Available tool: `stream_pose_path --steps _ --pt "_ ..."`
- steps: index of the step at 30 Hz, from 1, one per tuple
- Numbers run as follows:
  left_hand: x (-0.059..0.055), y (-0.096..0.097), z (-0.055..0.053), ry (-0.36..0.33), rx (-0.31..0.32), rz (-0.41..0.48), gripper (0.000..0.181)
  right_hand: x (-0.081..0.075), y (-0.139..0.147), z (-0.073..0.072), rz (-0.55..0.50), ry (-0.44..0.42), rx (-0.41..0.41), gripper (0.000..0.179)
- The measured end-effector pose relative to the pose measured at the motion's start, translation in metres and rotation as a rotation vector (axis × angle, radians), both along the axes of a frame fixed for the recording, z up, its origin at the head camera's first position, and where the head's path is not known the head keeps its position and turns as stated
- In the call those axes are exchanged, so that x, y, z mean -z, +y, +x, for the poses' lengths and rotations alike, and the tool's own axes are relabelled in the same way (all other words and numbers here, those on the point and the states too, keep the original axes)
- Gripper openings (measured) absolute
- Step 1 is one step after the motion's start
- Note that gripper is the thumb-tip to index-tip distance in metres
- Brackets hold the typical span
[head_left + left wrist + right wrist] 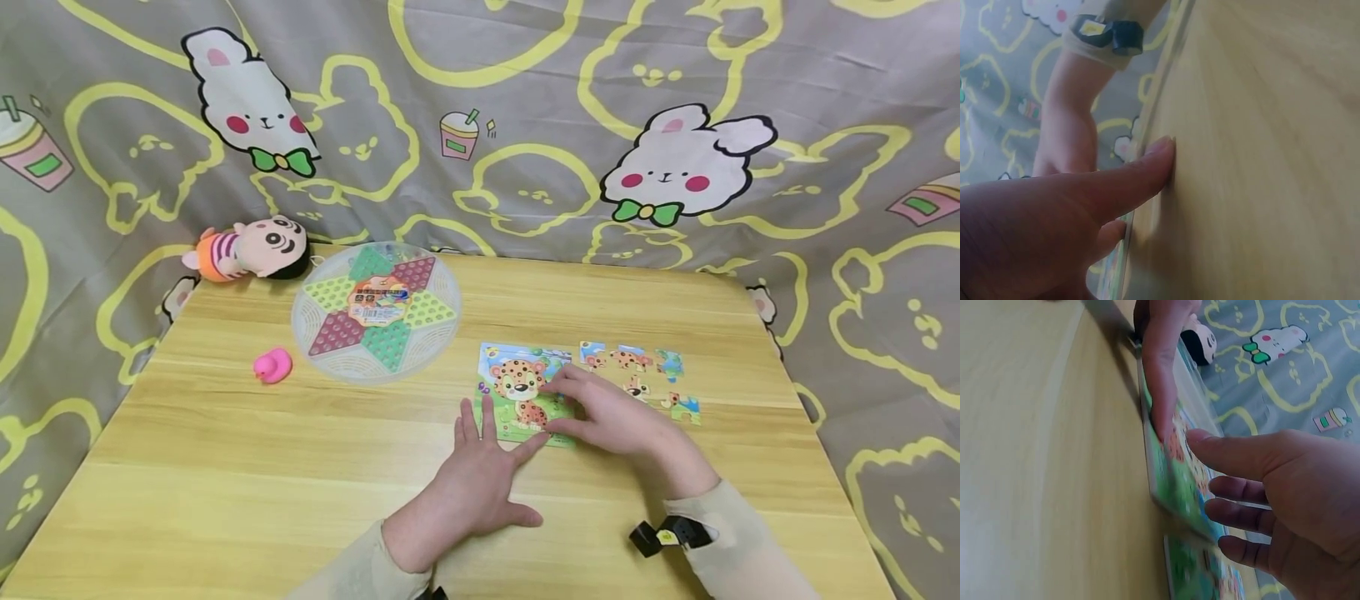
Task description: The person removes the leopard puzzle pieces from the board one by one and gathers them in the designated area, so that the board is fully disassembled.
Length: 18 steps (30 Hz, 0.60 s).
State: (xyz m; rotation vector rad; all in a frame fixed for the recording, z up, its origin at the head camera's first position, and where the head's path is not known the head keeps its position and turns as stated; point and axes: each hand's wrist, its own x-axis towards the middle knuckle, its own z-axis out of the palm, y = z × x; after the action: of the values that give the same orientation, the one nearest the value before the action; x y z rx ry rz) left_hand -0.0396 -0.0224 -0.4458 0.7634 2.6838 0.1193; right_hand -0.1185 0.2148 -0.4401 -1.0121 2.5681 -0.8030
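Observation:
A jigsaw puzzle board (517,354) with a spotted leopard cub picture lies on the table in the head view. My left hand (476,483) is spread out at its lower edge, fingertips on or just over the board and thumb out to the side. Over the board's right side is my right hand (615,412), its thumb and fingers apart. In the right wrist view, the right hand's fingertips (1229,547) are close to the board's edge, and no held piece shows; exact contact is unclear. Right of the board lie several loose puzzle pieces (682,407).
A round Chinese checkers board (322,362) lies left of the puzzle. Beside it are a pink rubber duck (273,365) and, at the back left, a plush doll (251,248). A patterned curtain (525,100) hangs behind the wooden table (225,483).

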Motion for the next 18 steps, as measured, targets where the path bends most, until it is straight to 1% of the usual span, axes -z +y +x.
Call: stream_pose_path --steps 7,9,18 --pt "-0.001 0.0 0.0 0.017 0.014 -0.017 0.111 -0.001 -0.025 -0.007 0.052 -0.02 -0.043 0.043" --pt "-0.001 0.0 0.0 0.021 0.016 -0.024 0.111 -0.001 -0.03 -0.008 0.061 -0.02 -0.041 0.043" --pt "-0.002 -0.001 0.0 0.023 0.015 -0.025 0.109 0.0 -0.042 -0.011 0.08 -0.072 -0.027 0.044"
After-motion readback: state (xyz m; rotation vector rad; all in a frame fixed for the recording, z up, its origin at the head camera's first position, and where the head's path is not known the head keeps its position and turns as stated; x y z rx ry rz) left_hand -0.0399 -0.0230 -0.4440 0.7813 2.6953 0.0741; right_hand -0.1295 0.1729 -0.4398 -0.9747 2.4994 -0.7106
